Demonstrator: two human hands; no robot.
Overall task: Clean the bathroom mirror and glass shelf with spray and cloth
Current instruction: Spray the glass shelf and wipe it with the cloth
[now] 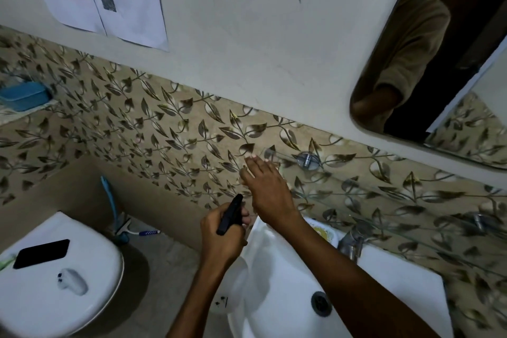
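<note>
A leaf-patterned tile wall (164, 129) is filling most of the view, with plain plaster above it carrying printed papers (109, 0). The mirror (439, 63) is hanging at the upper right, showing a reflected sleeve and arm. A white sink (288, 269) is sitting at the lower middle, its dark drain (321, 304) and metal tap (352, 244) visible, and a toilet lid (55, 282) is lying at the lower left, bearing a dark phone (41, 253) and a small white case (72, 281).

The glass shelf (384, 200) is running along the tiles below the mirror, held by a round metal bracket (308, 161).

The right hand (263, 186) is reaching over the sink to the left end of the shelf, its fingers straight and lying close together; whether a cloth is under the palm cannot be told through the blur. The left hand (222, 239) is hovering just beside it, over the sink's left rim, fingers curled around the black head of a spray bottle (230, 215), whose body is hidden.

A blue brush (109, 200) is leaning in the corner behind the toilet, and a blue soap dish (24, 96) is sitting on a ledge at far left.
</note>
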